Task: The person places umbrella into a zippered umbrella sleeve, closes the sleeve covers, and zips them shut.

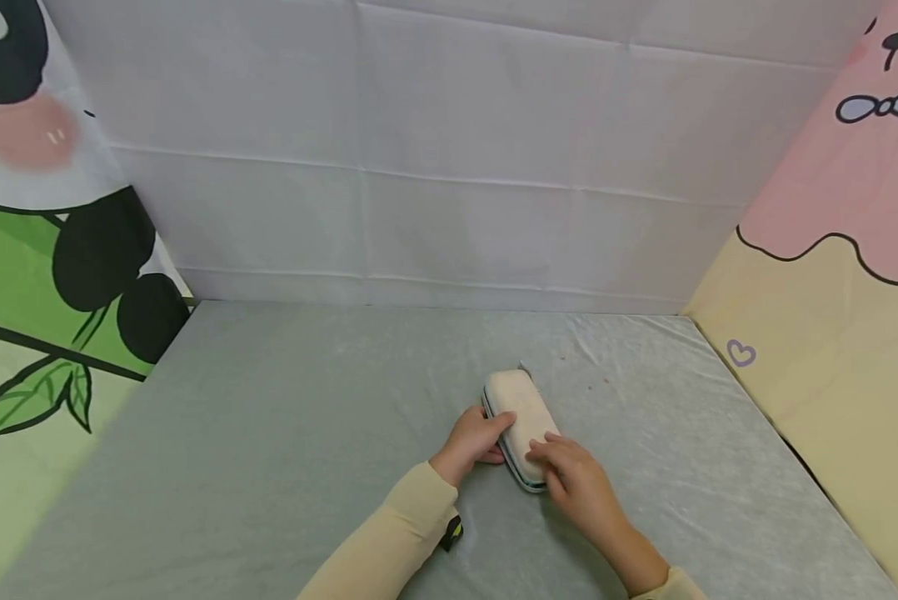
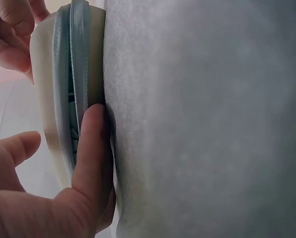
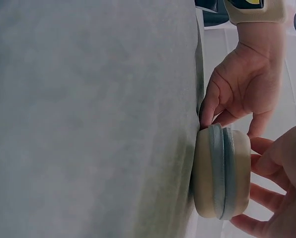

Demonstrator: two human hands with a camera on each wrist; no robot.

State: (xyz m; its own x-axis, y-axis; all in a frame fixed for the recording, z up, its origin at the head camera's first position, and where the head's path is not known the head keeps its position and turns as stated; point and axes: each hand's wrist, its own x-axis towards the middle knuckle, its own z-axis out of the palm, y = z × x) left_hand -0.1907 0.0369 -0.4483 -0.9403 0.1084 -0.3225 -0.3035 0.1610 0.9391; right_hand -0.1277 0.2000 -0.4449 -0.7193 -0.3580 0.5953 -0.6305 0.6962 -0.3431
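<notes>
While the left hand (image 1: 471,440) grips a cream case (image 1: 528,423) by its left side, the right hand (image 1: 582,485) rests loosely atop the near half. Its long axis runs far-left to near-right

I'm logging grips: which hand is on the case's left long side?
The left hand: its thumb laps over the left edge of the pale case. The right hand is on the opposite side, its fingers over the top.

A cream zippered case (image 1: 520,398) lies on a grey cloth-covered surface (image 1: 269,433).
</notes>
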